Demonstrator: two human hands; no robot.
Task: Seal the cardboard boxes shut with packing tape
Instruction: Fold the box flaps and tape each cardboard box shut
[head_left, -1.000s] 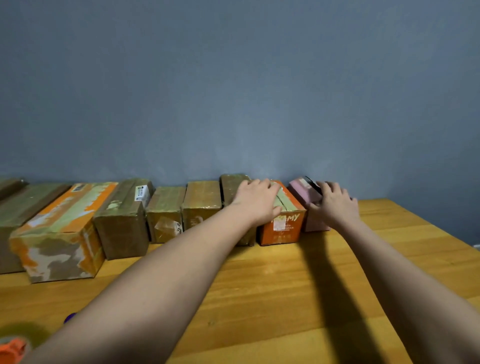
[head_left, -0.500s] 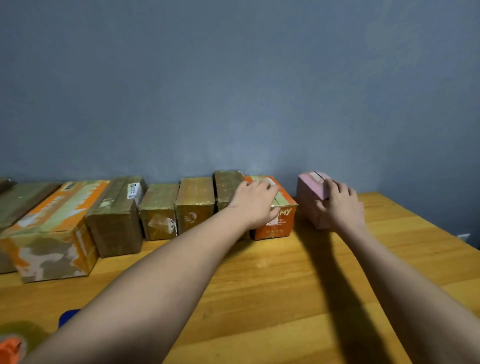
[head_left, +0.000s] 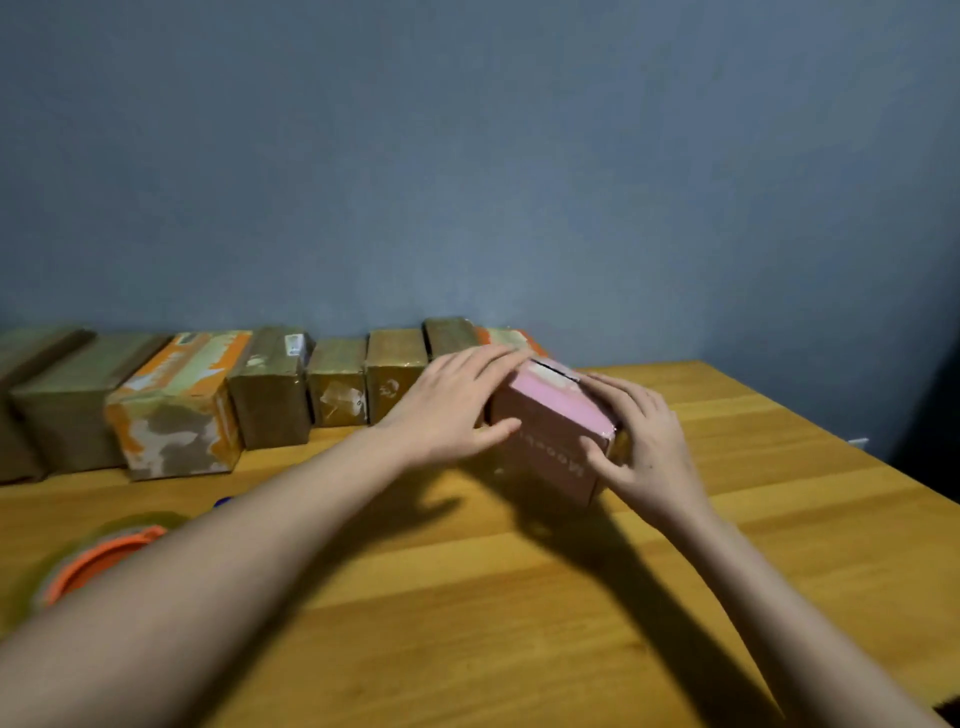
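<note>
A small pink box (head_left: 551, 423) is held between both hands out in front of a row of boxes, well forward of the blue-grey wall (head_left: 519, 156). Its long axis runs from the near right corner toward the far left, and it is tilted, with the top face sloping toward the camera. Whether its bottom touches the wooden counter (head_left: 519, 597) cannot be told. A dark slit shows at its far top edge. Pale lettering runs along the near side — upside down and too blurred to read.

The left hand (head_left: 457, 402) lies against the box's left side, fingers spread over the far top corner and thumb pressed on the near face. The right hand (head_left: 641, 441) cups the right end, fingers curled over the top edge and thumb on the near face.

Behind, eight boxes can be counted along the wall, set side by side: brown taped ones, an orange-and-white box (head_left: 176, 405) and an orange one (head_left: 511, 338) partly hidden behind the left hand. One brown box carries a white label (head_left: 294, 343), unreadable.

At the near left edge lies one roll of tape with an orange core (head_left: 98, 564), partly hidden by the left forearm.
</note>
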